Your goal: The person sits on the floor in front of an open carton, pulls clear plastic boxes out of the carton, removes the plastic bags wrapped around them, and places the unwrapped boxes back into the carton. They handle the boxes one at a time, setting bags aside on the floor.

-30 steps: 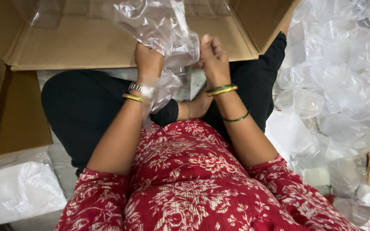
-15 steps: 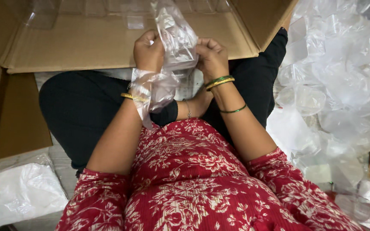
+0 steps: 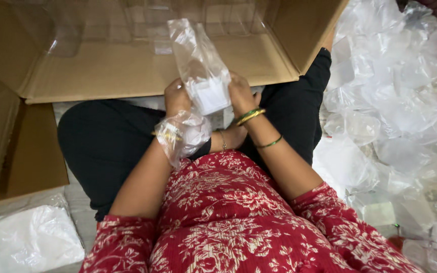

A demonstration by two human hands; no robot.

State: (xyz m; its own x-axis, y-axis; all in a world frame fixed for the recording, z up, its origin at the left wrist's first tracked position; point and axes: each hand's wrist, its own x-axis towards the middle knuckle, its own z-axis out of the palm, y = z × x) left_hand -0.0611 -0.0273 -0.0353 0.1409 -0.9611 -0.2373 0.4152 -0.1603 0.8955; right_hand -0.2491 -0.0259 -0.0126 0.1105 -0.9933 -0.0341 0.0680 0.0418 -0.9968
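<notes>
We saw two hands at the centre of the frame, the left hand (image 3: 177,97) and the right hand (image 3: 239,94), both closed around one clear plastic bag (image 3: 200,65) holding one white object (image 3: 209,96). A loose tail of plastic (image 3: 183,135) draped over the left wrist. One open cardboard box (image 3: 127,71) filled the upper frame, and a heap of clear bags (image 3: 395,101), too many to count, lay at right
</notes>
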